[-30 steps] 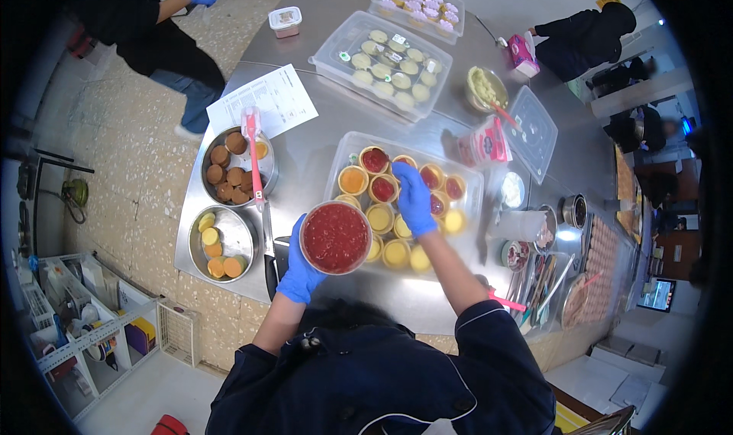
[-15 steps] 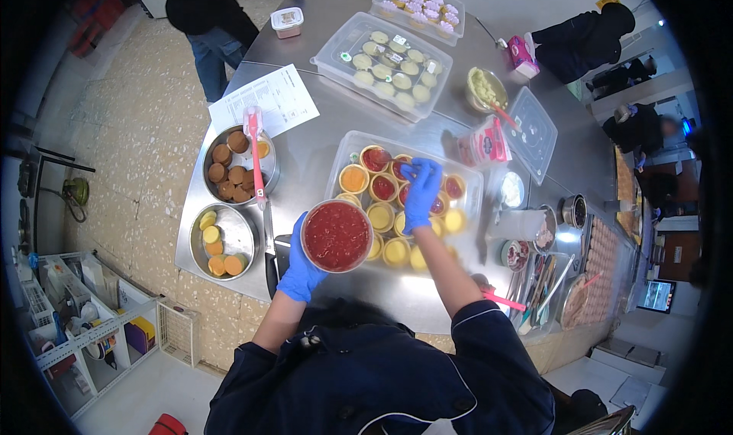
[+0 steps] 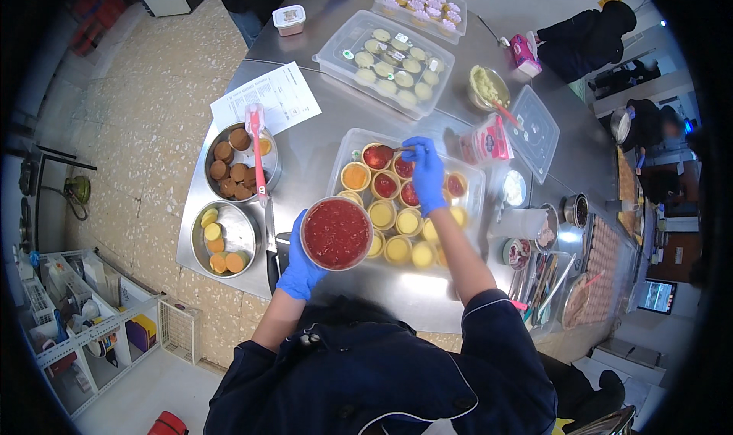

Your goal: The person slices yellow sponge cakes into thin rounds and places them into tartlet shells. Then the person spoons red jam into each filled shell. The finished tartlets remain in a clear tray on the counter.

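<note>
Blue-gloved, my left hand (image 3: 299,273) is closed around the side of a round tub of red sauce (image 3: 337,234), held up left of the clear plastic box (image 3: 476,206). My right hand (image 3: 425,174), also gloved in blue, grips a spoon (image 3: 404,150) by its handle. The spoon's head rests on or just above a red-topped cup (image 3: 378,157) in the box's far left corner. Several other cups there have red tops, while the nearer ones show plain yellow cake (image 3: 398,249). A cup with an orange-toned top (image 3: 355,177) stands just below the spoon.
To the left are a metal pan of brown cake rounds (image 3: 223,170), with a pink-handled spatula (image 3: 260,156) across it, and a pan of yellow rounds (image 3: 205,245). A knife (image 3: 270,236) lies beside them. Farther back sits a lidded box of cups (image 3: 389,64). A person (image 3: 588,44) stands beyond the table.
My right hand has shifted slightly away from me, and the spoon now shows plainly over the far left cup. The left hand keeps the tub nearly still. A co-worker at the far left has moved right.
</note>
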{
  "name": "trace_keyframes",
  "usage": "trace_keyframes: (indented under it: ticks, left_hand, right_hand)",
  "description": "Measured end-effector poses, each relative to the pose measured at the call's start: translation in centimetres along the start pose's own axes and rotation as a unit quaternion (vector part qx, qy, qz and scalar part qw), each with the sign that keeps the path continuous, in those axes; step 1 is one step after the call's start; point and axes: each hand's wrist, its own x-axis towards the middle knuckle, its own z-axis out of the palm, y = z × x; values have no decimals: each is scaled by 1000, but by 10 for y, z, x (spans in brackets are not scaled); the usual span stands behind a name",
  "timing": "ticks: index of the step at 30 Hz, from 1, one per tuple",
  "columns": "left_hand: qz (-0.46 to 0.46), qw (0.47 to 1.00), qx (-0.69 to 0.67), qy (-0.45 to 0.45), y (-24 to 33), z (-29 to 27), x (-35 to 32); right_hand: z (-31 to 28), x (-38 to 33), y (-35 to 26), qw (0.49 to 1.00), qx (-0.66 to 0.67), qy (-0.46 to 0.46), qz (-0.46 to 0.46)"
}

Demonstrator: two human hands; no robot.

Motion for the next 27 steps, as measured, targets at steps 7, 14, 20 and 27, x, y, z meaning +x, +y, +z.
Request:
trace_keyframes:
  ticks: [7, 14, 20, 27]
  left_hand:
    - [-17, 999, -33, 0, 0, 5, 1]
    - [-14, 997, -65, -34, 3, 15, 7]
    - [-3, 993, -67, -100, 0, 19, 12]
    - [-5, 993, -101, -63, -5, 16, 15]
  right_hand:
    - [6, -11, -15, 972, -117, -81, -185]
    - [-18, -54, -102, 962, 235, 136, -23]
    - [6, -120, -127, 980, 182, 10, -78]
    - [25, -154, -129, 981, 142, 41, -121]
